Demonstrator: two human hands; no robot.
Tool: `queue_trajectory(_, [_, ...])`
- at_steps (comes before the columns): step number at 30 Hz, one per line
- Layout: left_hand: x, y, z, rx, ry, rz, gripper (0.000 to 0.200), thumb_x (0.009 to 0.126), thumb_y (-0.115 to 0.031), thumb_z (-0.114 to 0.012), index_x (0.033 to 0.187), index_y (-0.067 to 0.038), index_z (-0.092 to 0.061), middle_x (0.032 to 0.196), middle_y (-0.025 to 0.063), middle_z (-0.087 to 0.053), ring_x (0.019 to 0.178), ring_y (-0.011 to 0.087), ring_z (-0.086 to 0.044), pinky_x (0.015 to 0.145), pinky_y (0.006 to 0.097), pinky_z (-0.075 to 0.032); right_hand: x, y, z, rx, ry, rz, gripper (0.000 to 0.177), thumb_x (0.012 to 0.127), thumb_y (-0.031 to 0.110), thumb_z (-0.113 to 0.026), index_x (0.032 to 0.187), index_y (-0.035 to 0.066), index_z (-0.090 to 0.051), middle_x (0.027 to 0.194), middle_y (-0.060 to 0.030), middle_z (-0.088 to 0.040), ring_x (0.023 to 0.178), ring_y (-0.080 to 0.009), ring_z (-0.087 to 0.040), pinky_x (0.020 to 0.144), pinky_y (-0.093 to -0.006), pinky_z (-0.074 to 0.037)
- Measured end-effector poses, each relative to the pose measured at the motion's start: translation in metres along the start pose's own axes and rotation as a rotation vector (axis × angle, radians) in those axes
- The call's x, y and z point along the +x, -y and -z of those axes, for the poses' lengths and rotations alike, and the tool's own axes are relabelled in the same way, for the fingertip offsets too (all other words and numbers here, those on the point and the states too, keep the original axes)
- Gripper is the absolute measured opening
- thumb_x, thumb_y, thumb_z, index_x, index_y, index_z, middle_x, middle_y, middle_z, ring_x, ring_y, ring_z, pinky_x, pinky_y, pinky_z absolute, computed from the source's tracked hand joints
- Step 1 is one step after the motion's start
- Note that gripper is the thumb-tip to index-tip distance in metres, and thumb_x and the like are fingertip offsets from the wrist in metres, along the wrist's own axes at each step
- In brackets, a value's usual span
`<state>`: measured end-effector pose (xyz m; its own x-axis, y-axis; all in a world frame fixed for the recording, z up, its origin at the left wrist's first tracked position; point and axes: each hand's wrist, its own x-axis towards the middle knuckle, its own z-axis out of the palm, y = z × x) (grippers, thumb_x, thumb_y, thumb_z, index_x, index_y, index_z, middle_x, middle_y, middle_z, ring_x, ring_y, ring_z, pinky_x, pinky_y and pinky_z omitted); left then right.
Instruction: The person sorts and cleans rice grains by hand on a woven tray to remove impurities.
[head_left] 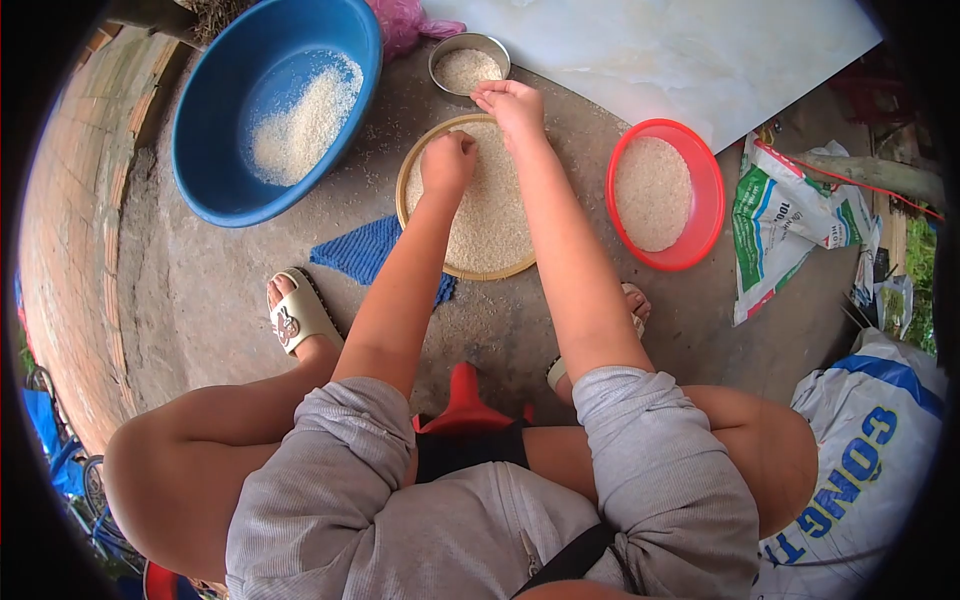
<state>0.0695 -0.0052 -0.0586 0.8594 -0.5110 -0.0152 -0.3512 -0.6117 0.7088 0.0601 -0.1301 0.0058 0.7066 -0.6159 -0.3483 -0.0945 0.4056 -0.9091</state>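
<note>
A round woven tray (407, 180) full of white rice grains (490, 225) lies on the ground in front of me. My left hand (448, 163) is closed over the tray's left part, its fingertips curled together; whatever they hold is hidden. Near the far rim, my right hand (512, 108) has thumb and fingers pinched beside a small metal bowl (503, 60) with rice in it. What sits in that pinch is too small to make out.
Left stands a large blue basin (215, 130) with rice; right, a red basin (708, 205) with rice. A blue cloth (355, 250) lies beside the tray. Printed sacks (790, 215) lie at right, a pink plastic bag (402, 25) at the back. Scattered grains dot the concrete.
</note>
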Motion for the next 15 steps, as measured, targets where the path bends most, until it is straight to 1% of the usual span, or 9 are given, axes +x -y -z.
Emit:
queue_trajectory(1, [0.001,0.001,0.000,0.001,0.002,-0.001,0.013,0.073,-0.015,-0.067,0.082,-0.007,-0.070,0.082,0.0126,-0.067,0.077,0.0304,-0.064,0.070,0.0399,-0.051,-0.001,0.001,0.001,-0.023,0.006,-0.024,0.015,0.085,-0.010,-0.050,0.097,-0.012,-0.059,0.100,-0.0193,-0.062,0.092,-0.0249,-0.065,0.084,-0.0294,-0.055])
queue_trajectory(4, [0.002,0.001,-0.001,-0.018,-0.017,0.021,0.013,0.073,-0.014,-0.067,0.083,-0.007,-0.070,0.080,0.0125,-0.068,0.076,0.0313,-0.064,0.070,0.0402,-0.051,-0.002,0.001,0.002,-0.025,0.001,-0.031,0.015,0.085,-0.009,-0.051,0.098,-0.012,-0.059,0.099,-0.0192,-0.063,0.092,-0.0248,-0.065,0.085,-0.0294,-0.054])
queue_trajectory(7, [0.003,-0.001,0.007,-0.034,-0.032,-0.021,0.013,0.073,-0.014,-0.066,0.081,-0.005,-0.070,0.076,0.0139,-0.067,0.073,0.0306,-0.064,0.067,0.0390,-0.051,-0.001,-0.001,0.004,-0.023,-0.007,-0.033,0.015,0.086,-0.009,-0.051,0.098,-0.011,-0.059,0.099,-0.0193,-0.063,0.092,-0.0249,-0.065,0.085,-0.0294,-0.054])
queue_trajectory(9, [0.004,-0.001,0.018,-0.178,0.039,0.045,0.015,0.078,-0.014,-0.064,0.083,-0.001,-0.067,0.075,0.0136,-0.067,0.068,0.0244,-0.064,0.064,0.0357,-0.050,-0.002,-0.001,0.005,-0.014,-0.008,-0.032,0.015,0.086,-0.009,-0.051,0.098,-0.011,-0.059,0.099,-0.0192,-0.063,0.092,-0.0250,-0.065,0.085,-0.0293,-0.054])
queue_trajectory(10, [0.007,0.011,0.015,-0.178,0.041,0.046,0.015,0.078,-0.014,-0.064,0.083,-0.001,-0.067,0.075,0.0136,-0.067,0.068,0.0244,-0.064,0.064,0.0357,-0.050,-0.002,-0.001,0.005,-0.006,-0.008,-0.030,0.015,0.086,-0.009,-0.051,0.098,-0.011,-0.059,0.099,-0.0192,-0.063,0.092,-0.0251,-0.065,0.085,-0.0293,-0.054])
queue_trajectory(12, [0.014,0.030,0.011,-0.504,0.006,0.153,0.019,0.089,-0.018,-0.061,0.093,0.001,-0.062,0.069,0.0049,-0.060,0.059,0.0124,-0.056,0.056,0.0274,-0.045,-0.003,0.000,0.006,-0.001,-0.022,-0.037,0.015,0.086,-0.009,-0.051,0.098,-0.011,-0.059,0.099,-0.0190,-0.063,0.093,-0.0252,-0.065,0.085,-0.0293,-0.054])
queue_trajectory(13, [0.013,0.018,0.026,-0.601,0.094,0.256,0.021,0.094,-0.019,-0.055,0.098,0.001,-0.059,0.069,0.0003,-0.055,0.058,0.0083,-0.051,0.054,0.0249,-0.042,-0.003,0.000,0.006,0.003,-0.035,-0.042,0.015,0.086,-0.009,-0.051,0.098,-0.011,-0.059,0.099,-0.0189,-0.063,0.093,-0.0253,-0.065,0.085,-0.0293,-0.054])
queue_trajectory(14, [0.013,0.013,0.034,-0.600,0.095,0.257,0.021,0.094,-0.019,-0.055,0.098,0.001,-0.059,0.069,0.0003,-0.055,0.058,0.0083,-0.051,0.054,0.0249,-0.042,-0.003,0.001,0.006,0.003,-0.036,-0.043,0.015,0.086,-0.009,-0.051,0.098,-0.011,-0.059,0.099,-0.0189,-0.063,0.093,-0.0253,-0.065,0.085,-0.0293,-0.054])
queue_trajectory(15, [0.014,0.013,0.038,-0.667,0.115,0.283,0.021,0.095,-0.020,-0.054,0.098,0.001,-0.059,0.068,0.0005,-0.055,0.058,0.0087,-0.050,0.054,0.0250,-0.043,-0.003,0.002,0.006,-0.001,-0.042,-0.041,0.015,0.086,-0.009,-0.050,0.098,-0.011,-0.059,0.099,-0.0188,-0.063,0.093,-0.0253,-0.065,0.085,-0.0294,-0.054])
